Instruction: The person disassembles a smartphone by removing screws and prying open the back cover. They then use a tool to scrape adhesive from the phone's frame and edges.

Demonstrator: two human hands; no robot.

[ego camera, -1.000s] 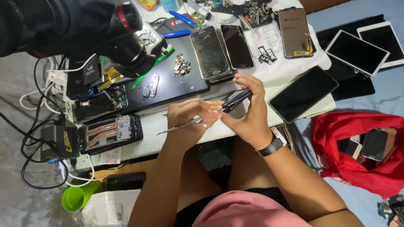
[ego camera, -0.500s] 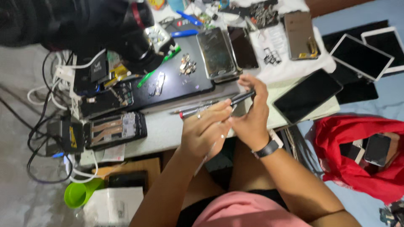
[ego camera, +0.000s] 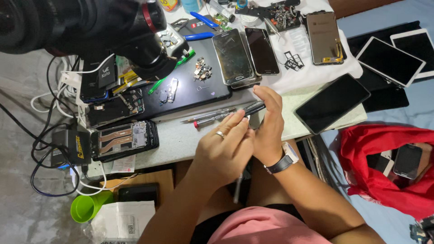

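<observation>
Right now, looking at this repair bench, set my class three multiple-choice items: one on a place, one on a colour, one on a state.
1. Where does the green cup stand?
A. below the table's edge, lower left
B. on the white cloth
C. on the red cloth

2. What colour is the cloth that lies at the right, with a phone on it?
A. blue
B. red
C. yellow

3. How is the phone at the table's left edge?
A. sealed, screen lit
B. opened, insides showing
C. wrapped in paper

Answers: 1 A, it shows below the table, beside a white packet. 2 B, its folds are plainly red. 3 B, metal parts show inside its frame. The left hand and the right hand meet over a slim dark part.
</observation>
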